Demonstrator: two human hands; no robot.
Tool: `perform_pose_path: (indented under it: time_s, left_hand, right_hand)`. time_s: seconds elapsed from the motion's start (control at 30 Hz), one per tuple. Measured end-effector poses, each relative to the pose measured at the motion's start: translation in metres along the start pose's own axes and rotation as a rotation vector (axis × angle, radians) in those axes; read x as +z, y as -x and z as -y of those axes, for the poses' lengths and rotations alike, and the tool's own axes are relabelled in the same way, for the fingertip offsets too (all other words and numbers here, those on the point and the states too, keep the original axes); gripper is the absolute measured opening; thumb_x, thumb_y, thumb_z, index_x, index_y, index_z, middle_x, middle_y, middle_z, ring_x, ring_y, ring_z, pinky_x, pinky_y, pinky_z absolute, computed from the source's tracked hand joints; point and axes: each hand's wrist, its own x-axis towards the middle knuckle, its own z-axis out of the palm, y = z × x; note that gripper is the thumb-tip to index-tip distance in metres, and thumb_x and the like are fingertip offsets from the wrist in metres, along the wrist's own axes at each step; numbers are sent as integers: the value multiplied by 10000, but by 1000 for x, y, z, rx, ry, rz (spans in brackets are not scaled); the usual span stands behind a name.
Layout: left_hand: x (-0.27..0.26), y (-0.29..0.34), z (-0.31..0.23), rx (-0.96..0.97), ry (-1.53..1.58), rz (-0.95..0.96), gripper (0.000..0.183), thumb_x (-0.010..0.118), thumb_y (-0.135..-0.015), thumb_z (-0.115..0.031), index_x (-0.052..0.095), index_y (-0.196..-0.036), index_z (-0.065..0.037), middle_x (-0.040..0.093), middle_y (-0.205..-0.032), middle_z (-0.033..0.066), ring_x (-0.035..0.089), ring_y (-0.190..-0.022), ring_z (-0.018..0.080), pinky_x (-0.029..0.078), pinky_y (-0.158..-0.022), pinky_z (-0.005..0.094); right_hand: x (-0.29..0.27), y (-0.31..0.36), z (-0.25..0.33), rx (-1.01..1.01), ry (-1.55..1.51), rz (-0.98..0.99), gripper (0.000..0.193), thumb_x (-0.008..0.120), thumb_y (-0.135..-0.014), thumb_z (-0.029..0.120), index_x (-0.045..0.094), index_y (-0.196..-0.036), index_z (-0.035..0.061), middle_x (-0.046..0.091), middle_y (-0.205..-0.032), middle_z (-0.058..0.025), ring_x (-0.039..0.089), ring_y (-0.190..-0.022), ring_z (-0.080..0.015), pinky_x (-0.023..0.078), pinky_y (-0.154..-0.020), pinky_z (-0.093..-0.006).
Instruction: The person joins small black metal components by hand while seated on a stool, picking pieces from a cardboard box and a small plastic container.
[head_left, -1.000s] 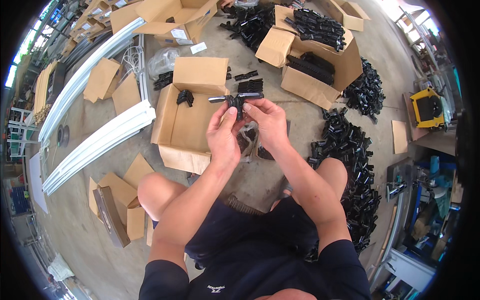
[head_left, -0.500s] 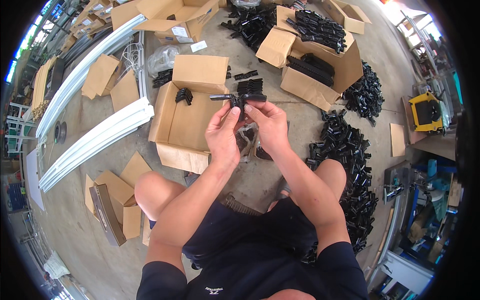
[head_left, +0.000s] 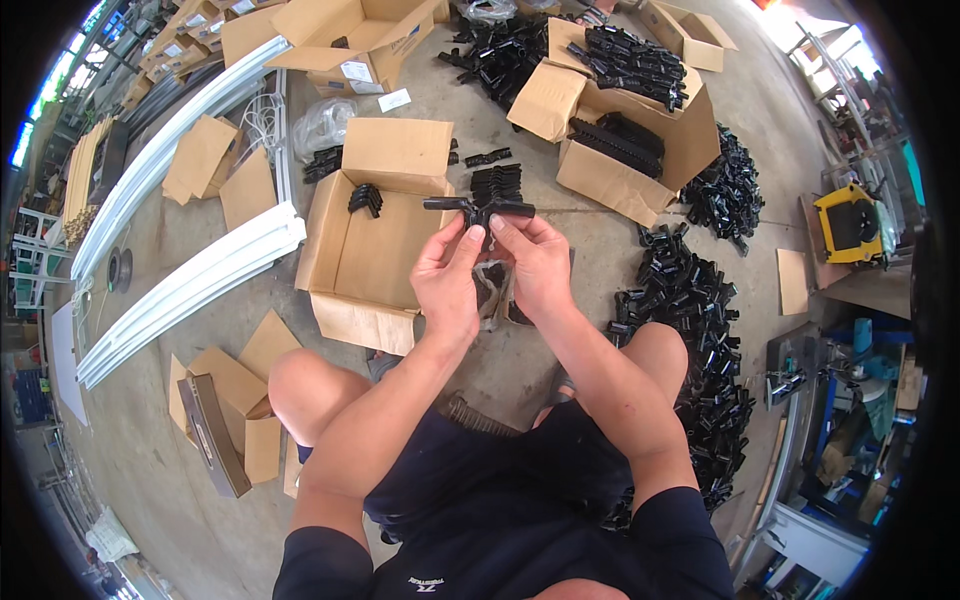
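Observation:
My left hand (head_left: 446,285) and my right hand (head_left: 540,268) pinch a black fitting (head_left: 513,208) between thumbs and fingertips. Its two tube-like arms stick out level to either side, and fingers partly hide its middle. Something small and shiny shows between the thumbs, too small to name. To the left of my hands stands an open cardboard box (head_left: 345,235) with a short row of black fittings (head_left: 365,199) inside. Just beyond my fingertips, more black fittings (head_left: 495,184) lie lined up on the floor. Below my wrists, a clear plastic bag (head_left: 490,300) holds dark contents.
Loose black fittings (head_left: 685,310) lie heaped along my right side. Another cardboard box (head_left: 615,185) at the far right holds rows of them. White metal profiles (head_left: 200,290) lie on the left, near flattened cardboard (head_left: 250,390). A yellow-framed item (head_left: 850,225) stands at right.
Both hands have come slightly nearer to me, still gripping the fitting. The fitting has turned a little, and its middle hangs down less between my thumbs.

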Motion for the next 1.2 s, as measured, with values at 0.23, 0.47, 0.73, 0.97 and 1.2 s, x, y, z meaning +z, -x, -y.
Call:
perform_pose_path:
  time_s: [0.23,0.47,0.73,0.97,1.2]
  left_hand:
    - [0,-2,3,-10,27,-3,325,709,-939,-25,635,-1241,66,715,-1132,119,675,-962,138,560,-833,291]
    - [-1,-4,9,2,-5,-1,321,710,-945,-58,634,-1241,38,708,-1126,111,687,-947,165,574,-838,319]
    - [0,-3,3,-7,8,4,316,699,-951,-53,628,-1243,44,709,-1117,111,688,-947,167,574,-835,326]
    - [-1,-3,5,-5,4,-17,302,696,-950,-45,631,-1230,48,713,-1105,118,692,-929,170,574,-821,337]
    - [0,-6,6,13,18,-2,307,703,-945,-47,637,-1229,47,720,-1082,115,697,-914,171,573,-820,331]
  right_hand:
    - [1,0,1,7,25,-39,136,757,-924,152,720,-991,40,729,-904,-15,634,-758,-75,509,-647,-245]
    - [-2,-2,-4,0,76,-75,164,762,-923,170,719,-983,24,728,-900,-26,635,-757,-76,511,-635,-246]
    - [-5,-1,-2,8,105,-24,185,744,-936,179,702,-1008,14,708,-887,-23,626,-727,-85,521,-634,-249]
    - [-4,-2,-5,0,104,-17,186,733,-943,177,696,-1042,25,709,-919,-26,634,-753,-88,526,-647,-246]
    - [-6,-3,-8,-62,91,-13,176,724,-948,163,696,-1049,21,715,-939,-36,646,-783,-97,534,-650,-253]
